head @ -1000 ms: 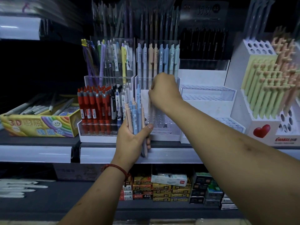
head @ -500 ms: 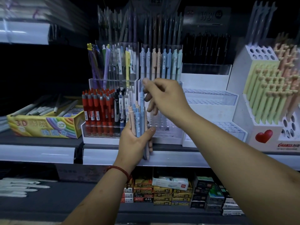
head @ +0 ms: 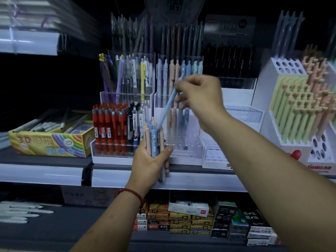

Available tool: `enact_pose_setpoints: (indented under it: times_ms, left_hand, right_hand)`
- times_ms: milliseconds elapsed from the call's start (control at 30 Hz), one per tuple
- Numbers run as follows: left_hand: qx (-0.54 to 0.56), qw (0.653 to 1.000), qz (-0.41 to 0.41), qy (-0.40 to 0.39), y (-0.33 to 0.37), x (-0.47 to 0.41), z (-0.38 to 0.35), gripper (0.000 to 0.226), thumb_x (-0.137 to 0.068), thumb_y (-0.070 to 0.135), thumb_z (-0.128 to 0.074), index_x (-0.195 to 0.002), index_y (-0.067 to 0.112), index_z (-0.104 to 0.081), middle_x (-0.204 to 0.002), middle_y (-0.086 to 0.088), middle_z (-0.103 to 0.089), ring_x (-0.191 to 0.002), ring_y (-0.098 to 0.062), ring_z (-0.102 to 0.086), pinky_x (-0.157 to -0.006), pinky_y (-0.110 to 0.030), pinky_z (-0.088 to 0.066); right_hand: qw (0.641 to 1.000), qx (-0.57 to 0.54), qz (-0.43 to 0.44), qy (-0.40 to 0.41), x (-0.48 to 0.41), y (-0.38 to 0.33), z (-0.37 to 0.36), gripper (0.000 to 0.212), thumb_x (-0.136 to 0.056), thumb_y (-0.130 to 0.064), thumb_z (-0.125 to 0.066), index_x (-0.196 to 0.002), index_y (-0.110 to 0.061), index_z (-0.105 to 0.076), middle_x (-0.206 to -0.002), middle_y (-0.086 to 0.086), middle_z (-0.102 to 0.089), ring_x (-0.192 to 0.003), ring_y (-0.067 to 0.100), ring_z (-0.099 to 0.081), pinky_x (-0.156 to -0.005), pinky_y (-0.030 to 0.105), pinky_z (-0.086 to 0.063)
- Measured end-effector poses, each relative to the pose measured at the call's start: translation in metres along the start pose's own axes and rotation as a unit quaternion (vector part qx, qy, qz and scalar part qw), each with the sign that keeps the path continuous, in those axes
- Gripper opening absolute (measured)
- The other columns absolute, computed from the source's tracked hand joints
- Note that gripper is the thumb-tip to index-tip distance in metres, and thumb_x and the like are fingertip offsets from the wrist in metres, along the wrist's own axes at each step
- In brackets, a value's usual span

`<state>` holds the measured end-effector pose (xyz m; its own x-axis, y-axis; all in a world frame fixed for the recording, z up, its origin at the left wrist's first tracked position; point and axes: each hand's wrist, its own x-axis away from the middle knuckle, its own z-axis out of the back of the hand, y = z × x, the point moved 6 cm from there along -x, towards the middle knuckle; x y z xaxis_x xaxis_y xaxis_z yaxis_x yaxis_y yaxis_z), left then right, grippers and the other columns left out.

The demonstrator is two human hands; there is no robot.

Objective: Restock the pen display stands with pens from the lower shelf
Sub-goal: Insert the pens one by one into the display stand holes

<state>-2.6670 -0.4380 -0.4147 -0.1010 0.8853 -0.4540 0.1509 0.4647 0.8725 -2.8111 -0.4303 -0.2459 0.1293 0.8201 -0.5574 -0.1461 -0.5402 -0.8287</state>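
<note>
Left hand (head: pixel 150 160) fingers clamp a bundle of pastel blue and peach plastic pens (head: pixel 152 140); right hand (head: pixel 199 96) fingers pinch one slanted light-blue pen (head: pixel 167 110) just above that bundle

Tilted pale-blue pen (head: pixel 168 104) above pastel pen bundle (head: pixel 152 140); clear stand (head: pixel 189 151) holds perhaps four.

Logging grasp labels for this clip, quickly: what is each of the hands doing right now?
Left hand: closed, gripping a bundle of pastel pens.
Right hand: closed, pinching a single light blue pen.
</note>
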Motion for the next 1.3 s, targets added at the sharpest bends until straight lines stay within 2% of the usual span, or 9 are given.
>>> enact_pose_setpoints:
  times_ms: [100, 167, 233, 300, 600, 800, 967, 1100, 1300]
  left_hand:
    - [0.000, 1.000, 0.001, -0.006, 0.000, 0.001, 0.000, 0.023, -0.093, 0.010, -0.075, -0.105, 0.003, -0.056, -0.057, -0.008, -0.059, -0.048, -0.028, -0.055, -0.049, -0.036, -0.053]
    - [0.003, 1.000, 0.002, -0.009, 0.000, 0.001, -0.001, 0.020, -0.093, 0.010, -0.074, -0.102, 0.007, -0.056, -0.056, -0.011, -0.058, -0.047, -0.028, -0.054, -0.048, -0.035, -0.052]
    - [0.007, 1.000, 0.006, -0.010, 0.001, 0.002, -0.002, 0.020, -0.093, 0.010, -0.074, -0.101, 0.014, -0.056, -0.055, -0.012, -0.058, -0.046, -0.027, -0.053, -0.047, -0.035, -0.051]
    - [0.010, 1.000, 0.003, -0.011, 0.001, 0.003, -0.002, 0.021, -0.093, 0.009, -0.074, -0.100, 0.015, -0.055, -0.054, -0.011, -0.058, -0.046, -0.027, -0.052, -0.048, -0.035, -0.051]
    - [0.010, 1.000, 0.002, -0.010, 0.001, 0.002, -0.003, 0.021, -0.093, 0.009, -0.074, -0.096, 0.012, -0.054, -0.054, -0.009, -0.057, -0.046, -0.026, -0.052, -0.047, -0.035, -0.050]
    - [0.001, 1.000, -0.008, -0.011, 0.003, 0.002, -0.003, 0.021, -0.093, 0.007, -0.074, -0.094, 0.014, -0.054, -0.054, -0.009, -0.057, -0.047, -0.027, -0.052, -0.049, -0.036, -0.051]
    - [-0.002, 1.000, -0.012, -0.011, 0.003, 0.003, -0.002, 0.020, -0.093, 0.008, -0.074, -0.095, 0.016, -0.055, -0.055, -0.008, -0.057, -0.048, -0.026, -0.053, -0.049, -0.036, -0.051]
    - [-0.004, 1.000, -0.008, -0.009, 0.002, 0.002, -0.003, 0.021, -0.093, 0.008, -0.074, -0.095, 0.016, -0.055, -0.056, -0.009, -0.057, -0.048, -0.026, -0.054, -0.050, -0.036, -0.052]
    - [-0.001, 1.000, -0.006, -0.010, 0.002, 0.003, -0.002, 0.020, -0.093, 0.009, -0.074, -0.097, 0.016, -0.055, -0.056, -0.010, -0.057, -0.050, -0.028, -0.053, -0.051, -0.038, -0.052]
  right_hand:
    - [0.995, 0.067, 0.044, 0.052, -0.011, -0.004, 0.022, 0.014, -0.094, -0.006, -0.068, -0.081, -0.013, -0.070, -0.072, 0.007, -0.069, -0.053, 0.015, -0.065, -0.053, 0.028, -0.054]
    - [0.987, 0.130, 0.065, 0.073, -0.014, 0.004, 0.032, 0.015, -0.094, -0.009, -0.066, -0.079, -0.012, -0.068, -0.070, 0.007, -0.068, -0.059, 0.023, -0.069, -0.056, 0.037, -0.058]
    - [0.978, 0.182, 0.074, 0.074, -0.013, 0.013, 0.038, 0.012, -0.095, -0.011, -0.064, -0.084, -0.012, -0.066, -0.076, 0.007, -0.069, -0.069, 0.029, -0.072, -0.066, 0.046, -0.062]
    - [0.974, 0.207, 0.074, 0.062, -0.011, 0.022, 0.041, 0.008, -0.098, -0.010, -0.063, -0.092, -0.015, -0.065, -0.078, 0.003, -0.067, -0.068, 0.026, -0.072, -0.070, 0.045, -0.063]
    - [0.973, 0.217, 0.062, 0.052, -0.013, 0.038, 0.038, 0.008, -0.100, -0.007, -0.060, -0.095, -0.012, -0.065, -0.076, 0.003, -0.067, -0.065, 0.022, -0.071, -0.072, 0.039, -0.064]
    - [0.964, 0.257, 0.056, 0.026, -0.015, 0.041, 0.030, 0.013, -0.099, -0.006, -0.059, -0.100, 0.002, -0.069, -0.080, 0.018, -0.072, -0.062, 0.020, -0.071, -0.066, 0.031, -0.063]
    - [0.954, 0.298, 0.013, -0.026, -0.013, 0.065, 0.023, 0.013, -0.097, -0.006, -0.063, -0.094, 0.006, -0.069, -0.074, 0.020, -0.072, -0.061, 0.025, -0.073, -0.072, 0.044, -0.064]
    - [0.954, 0.300, 0.012, -0.024, -0.011, 0.070, 0.023, 0.012, -0.095, -0.007, -0.067, -0.085, -0.010, -0.064, -0.072, 0.016, -0.073, -0.059, 0.023, -0.073, -0.070, 0.043, -0.065]
    - [0.957, 0.289, -0.002, -0.029, -0.013, 0.075, 0.020, 0.007, -0.094, -0.005, -0.067, -0.092, -0.001, -0.062, -0.076, 0.019, -0.071, -0.062, 0.026, -0.074, -0.069, 0.044, -0.064]
